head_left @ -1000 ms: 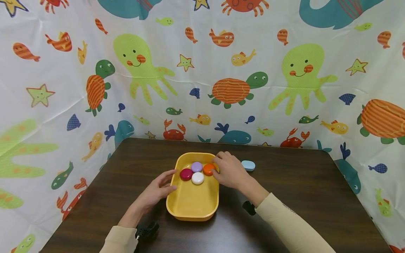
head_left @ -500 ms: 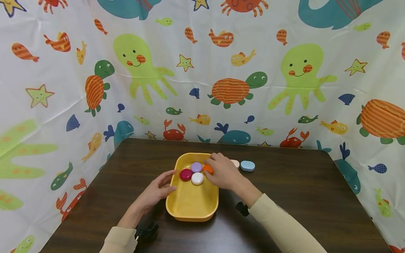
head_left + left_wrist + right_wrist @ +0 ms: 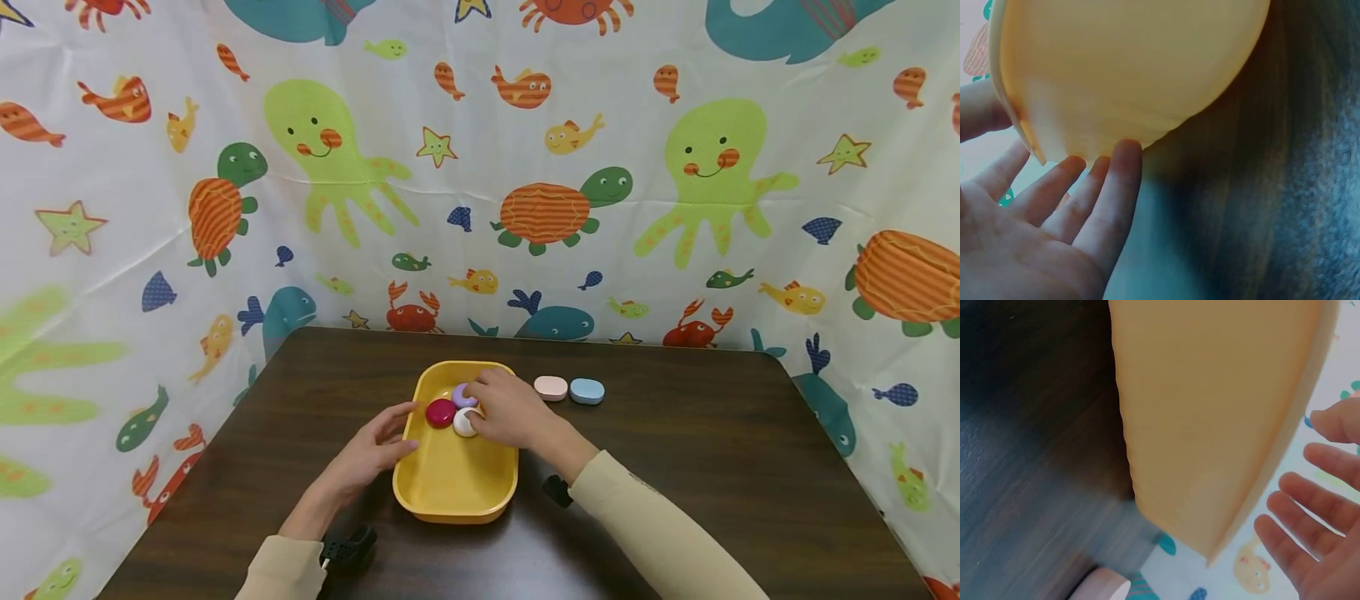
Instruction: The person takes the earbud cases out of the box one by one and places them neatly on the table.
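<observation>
Over to the left went my right hand, fingers apart, by the white piece and purple piece in the yellow tray. My left hand, also spread, touched the tray's side.

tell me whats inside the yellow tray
Inside the yellow tray: a crimson piece, plus a lilac piece and a white piece, both partly covered. Anything directly beneath the right hand cannot be seen.
</observation>
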{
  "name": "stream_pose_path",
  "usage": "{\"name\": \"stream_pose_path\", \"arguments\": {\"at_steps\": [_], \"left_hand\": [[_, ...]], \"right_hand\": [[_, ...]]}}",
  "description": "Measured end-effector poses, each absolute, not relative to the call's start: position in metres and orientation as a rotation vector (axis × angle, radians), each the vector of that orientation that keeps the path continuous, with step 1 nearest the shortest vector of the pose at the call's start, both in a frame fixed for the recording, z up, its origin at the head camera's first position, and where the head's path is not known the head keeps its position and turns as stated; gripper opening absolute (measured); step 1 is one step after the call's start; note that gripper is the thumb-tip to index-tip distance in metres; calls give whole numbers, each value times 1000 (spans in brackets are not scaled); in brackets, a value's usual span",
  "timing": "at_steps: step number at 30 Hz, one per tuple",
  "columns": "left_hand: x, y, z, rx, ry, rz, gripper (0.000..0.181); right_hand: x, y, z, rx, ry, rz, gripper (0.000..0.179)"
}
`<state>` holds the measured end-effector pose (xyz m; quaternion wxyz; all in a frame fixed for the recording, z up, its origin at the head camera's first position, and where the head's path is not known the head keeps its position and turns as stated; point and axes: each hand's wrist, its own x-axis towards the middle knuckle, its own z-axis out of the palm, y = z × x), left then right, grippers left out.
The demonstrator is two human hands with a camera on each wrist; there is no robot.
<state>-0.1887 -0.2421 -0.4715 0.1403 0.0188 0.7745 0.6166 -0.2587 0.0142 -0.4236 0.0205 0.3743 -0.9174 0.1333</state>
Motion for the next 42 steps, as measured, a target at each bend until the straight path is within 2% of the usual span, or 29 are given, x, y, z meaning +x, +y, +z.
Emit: {"name": "stream_pose_path", "arguments": {"at_steps": [24, 42], "left_hand": [[-191, -246, -473, 88, 2218, 1802, 64], [-189, -245, -472, 87, 2215, 1815, 62]], "right_hand": [[-264, -13, -447, 1305, -2944, 203, 36], [-261, -25, -451, 1252, -3041, 154, 34]]}}
